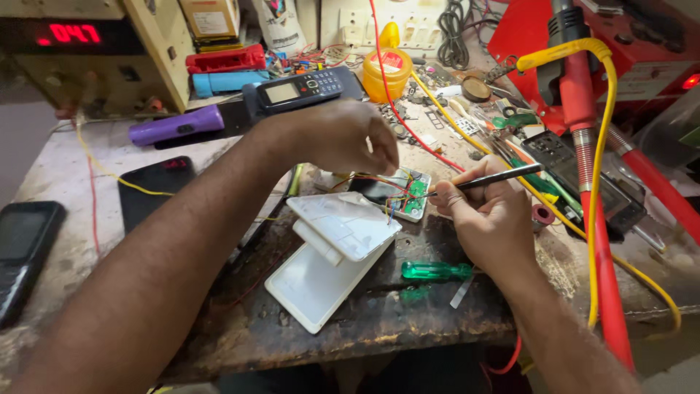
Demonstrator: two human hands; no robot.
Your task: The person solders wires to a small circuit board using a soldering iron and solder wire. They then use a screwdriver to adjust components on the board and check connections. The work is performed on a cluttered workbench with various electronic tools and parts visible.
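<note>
Left hand [350, 135] pins the circuit board [415, 191] mid-frame; right hand [485, 211] grips the soldering iron [488, 177]; keep its tip steady, clear of the wires [390, 186].

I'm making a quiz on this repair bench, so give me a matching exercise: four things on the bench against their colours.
Things:
1. screwdriver handle
2. torch
3. round jar
4. open casing

Colours:
A. white
B. yellow
C. green
D. purple

Pairs: 1-C, 2-D, 3-B, 4-A
</note>
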